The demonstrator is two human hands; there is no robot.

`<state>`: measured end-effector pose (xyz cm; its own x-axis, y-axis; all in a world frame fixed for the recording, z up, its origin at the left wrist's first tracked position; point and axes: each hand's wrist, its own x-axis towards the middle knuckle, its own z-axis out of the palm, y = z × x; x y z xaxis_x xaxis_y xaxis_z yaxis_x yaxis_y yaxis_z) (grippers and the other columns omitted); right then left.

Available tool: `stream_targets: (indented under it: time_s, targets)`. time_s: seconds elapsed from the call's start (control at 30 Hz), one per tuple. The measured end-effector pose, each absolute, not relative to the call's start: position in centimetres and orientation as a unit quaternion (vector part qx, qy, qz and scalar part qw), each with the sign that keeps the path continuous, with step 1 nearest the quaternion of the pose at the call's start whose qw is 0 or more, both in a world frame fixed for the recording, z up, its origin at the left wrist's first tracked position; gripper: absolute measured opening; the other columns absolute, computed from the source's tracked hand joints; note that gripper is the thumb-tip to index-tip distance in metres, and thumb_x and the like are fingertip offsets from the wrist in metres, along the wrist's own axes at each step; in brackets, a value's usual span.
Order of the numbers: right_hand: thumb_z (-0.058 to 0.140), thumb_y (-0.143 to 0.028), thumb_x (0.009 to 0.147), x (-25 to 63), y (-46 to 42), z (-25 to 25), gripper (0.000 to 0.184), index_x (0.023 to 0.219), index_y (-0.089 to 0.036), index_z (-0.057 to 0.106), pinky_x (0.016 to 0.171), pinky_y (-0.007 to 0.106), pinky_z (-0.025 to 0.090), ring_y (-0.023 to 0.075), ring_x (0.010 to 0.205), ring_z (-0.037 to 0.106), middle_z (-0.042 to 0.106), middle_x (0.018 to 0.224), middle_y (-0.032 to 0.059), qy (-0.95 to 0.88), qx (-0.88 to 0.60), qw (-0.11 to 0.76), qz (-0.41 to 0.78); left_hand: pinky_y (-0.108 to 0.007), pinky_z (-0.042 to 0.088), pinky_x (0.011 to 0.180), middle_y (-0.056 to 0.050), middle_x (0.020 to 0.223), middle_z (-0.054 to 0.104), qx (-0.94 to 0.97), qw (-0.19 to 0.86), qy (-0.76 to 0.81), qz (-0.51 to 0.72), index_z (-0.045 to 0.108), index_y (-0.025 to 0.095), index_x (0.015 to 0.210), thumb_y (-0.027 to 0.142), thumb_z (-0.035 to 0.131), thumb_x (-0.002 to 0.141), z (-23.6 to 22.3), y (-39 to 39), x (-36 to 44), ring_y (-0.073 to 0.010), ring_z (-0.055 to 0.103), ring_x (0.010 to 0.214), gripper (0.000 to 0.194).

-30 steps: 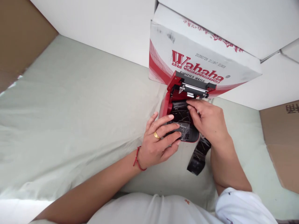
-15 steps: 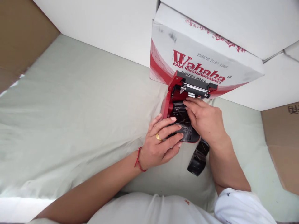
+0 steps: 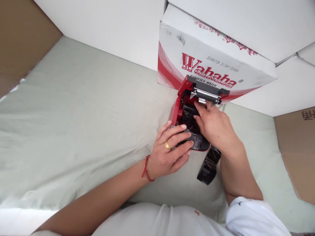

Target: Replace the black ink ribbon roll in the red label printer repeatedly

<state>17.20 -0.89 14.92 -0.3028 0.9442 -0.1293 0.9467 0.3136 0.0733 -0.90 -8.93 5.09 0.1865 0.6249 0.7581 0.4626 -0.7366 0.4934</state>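
My left hand [image 3: 169, 147] holds the near left end of a red and black device [image 3: 174, 113], its fingers spread over the black front; a ring and a red cord bracelet are on it. The hinged lid of the device stands raised, with a dark roller [image 3: 206, 95] along it. Inside lies shiny black film [image 3: 189, 114], creased on its surface. My right hand [image 3: 214, 124] reaches into the device's right side, index finger and thumb apart beside the film, other fingertips partly hidden under the roller. Below my right wrist lies a shiny black strip [image 3: 208, 167], its upper end hidden.
A white and red water carton [image 3: 216, 49] stands right behind the device, against white panels [image 3: 110, 29]. Brown cardboard [image 3: 297, 147] is at the right, and more cardboard [image 3: 24, 42] at the upper left. Pale green cloth [image 3: 86, 108] covers the surface, wrinkled toward the front.
My right hand's fingers have shifted off the film's upper edge and spread, reaching further under the roller. The left hand and the device are nearly unmoved.
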Motion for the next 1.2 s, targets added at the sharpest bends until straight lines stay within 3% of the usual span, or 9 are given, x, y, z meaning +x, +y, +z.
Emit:
stream_targets:
  time_s: [0.2, 0.33, 0.47, 0.57, 0.63, 0.73, 0.83, 1.03, 1.2]
  targets:
    - [0.051, -0.025, 0.109, 17.9, -0.8, 13.9, 0.038, 0.126, -0.020, 0.084, 0.085, 0.045, 0.065, 0.0344, 0.115, 0.079, 0.076, 0.147, 0.0152, 0.810, 0.584, -0.003, -0.058, -0.050, 0.044, 0.138, -0.006, 0.121, 0.084, 0.767, 0.072, 0.357, 0.529, 0.075, 0.021, 0.119, 0.021, 0.069, 0.102, 5.2, -9.1, -1.0, -0.0239, 0.070, 0.140, 0.019]
    - [0.053, -0.026, 0.111, 18.9, -0.8, 14.4, 0.035, 0.125, -0.018, 0.084, 0.093, 0.044, 0.065, 0.0308, 0.115, 0.081, 0.083, 0.135, 0.0125, 0.839, 0.527, -0.060, -0.116, -0.050, 0.043, 0.139, -0.006, 0.123, 0.084, 0.772, 0.053, 0.349, 0.528, 0.075, 0.022, 0.122, 0.019, 0.068, 0.100, 5.1, -9.3, -1.1, -0.0235, 0.069, 0.142, 0.023]
    - [0.063, -0.031, 0.110, 19.8, -2.3, 16.5, 0.024, 0.116, -0.024, 0.085, 0.090, 0.037, 0.066, 0.0231, 0.097, 0.084, 0.088, 0.110, 0.0058, 0.834, 0.488, -0.170, -0.195, -0.046, 0.040, 0.141, -0.006, 0.119, 0.083, 0.774, 0.035, 0.340, 0.533, 0.077, 0.022, 0.119, 0.016, 0.067, 0.098, 4.8, -9.4, -1.1, -0.0218, 0.070, 0.140, 0.024]
    - [0.062, -0.035, 0.112, 20.1, -3.1, 17.3, 0.025, 0.126, -0.028, 0.083, 0.092, 0.041, 0.067, 0.0245, 0.100, 0.084, 0.087, 0.109, 0.0064, 0.757, 0.546, -0.339, -0.116, -0.048, 0.047, 0.137, -0.005, 0.119, 0.083, 0.770, 0.030, 0.350, 0.533, 0.078, 0.026, 0.120, 0.017, 0.066, 0.099, 4.5, -9.5, -1.0, -0.0217, 0.071, 0.137, 0.026]
    - [0.058, -0.037, 0.114, 20.3, -2.9, 17.1, 0.034, 0.142, -0.029, 0.076, 0.096, 0.046, 0.067, 0.0285, 0.115, 0.081, 0.082, 0.131, 0.0122, 0.726, 0.562, -0.393, -0.045, -0.050, 0.050, 0.134, -0.004, 0.120, 0.082, 0.768, 0.028, 0.353, 0.534, 0.078, 0.029, 0.121, 0.017, 0.068, 0.098, 4.3, -9.6, -1.0, -0.0226, 0.072, 0.136, 0.028]
    - [0.054, -0.039, 0.115, 20.7, -2.0, 16.5, 0.048, 0.162, -0.028, 0.060, 0.111, 0.055, 0.063, 0.0339, 0.139, 0.071, 0.063, 0.163, 0.0172, 0.763, 0.545, -0.347, -0.008, -0.050, 0.050, 0.133, -0.004, 0.122, 0.081, 0.763, 0.020, 0.355, 0.539, 0.078, 0.031, 0.123, 0.017, 0.071, 0.096, 4.1, -9.7, -1.0, -0.0231, 0.072, 0.136, 0.031]
    - [0.050, -0.042, 0.116, 20.8, -1.4, 16.5, 0.051, 0.164, -0.028, 0.057, 0.124, 0.065, 0.052, 0.0360, 0.150, 0.063, 0.067, 0.160, 0.0159, 0.801, 0.536, -0.267, -0.014, -0.050, 0.049, 0.134, -0.003, 0.120, 0.081, 0.763, 0.007, 0.360, 0.537, 0.077, 0.032, 0.120, 0.018, 0.071, 0.097, 4.2, -9.8, -1.0, -0.0222, 0.072, 0.135, 0.028]
    - [0.055, -0.039, 0.114, 20.6, -2.5, 17.7, 0.036, 0.141, -0.031, 0.078, 0.113, 0.056, 0.060, 0.0315, 0.125, 0.076, 0.078, 0.136, 0.0117, 0.808, 0.523, -0.267, -0.050, -0.043, 0.046, 0.134, -0.001, 0.105, 0.082, 0.766, -0.013, 0.359, 0.534, 0.077, 0.027, 0.108, 0.017, 0.064, 0.101, 5.0, -9.5, -0.9, -0.0179, 0.076, 0.121, 0.018]
    - [0.063, -0.025, 0.110, 21.1, -3.2, 18.3, 0.035, 0.141, -0.025, 0.077, 0.101, 0.051, 0.063, 0.0308, 0.118, 0.076, 0.077, 0.128, 0.0142, 0.852, 0.469, -0.226, -0.044, -0.038, 0.040, 0.135, 0.002, 0.106, 0.079, 0.776, -0.029, 0.379, 0.504, 0.080, 0.036, 0.118, 0.012, 0.070, 0.096, 5.3, -9.6, -0.5, -0.0162, 0.071, 0.113, 0.034]
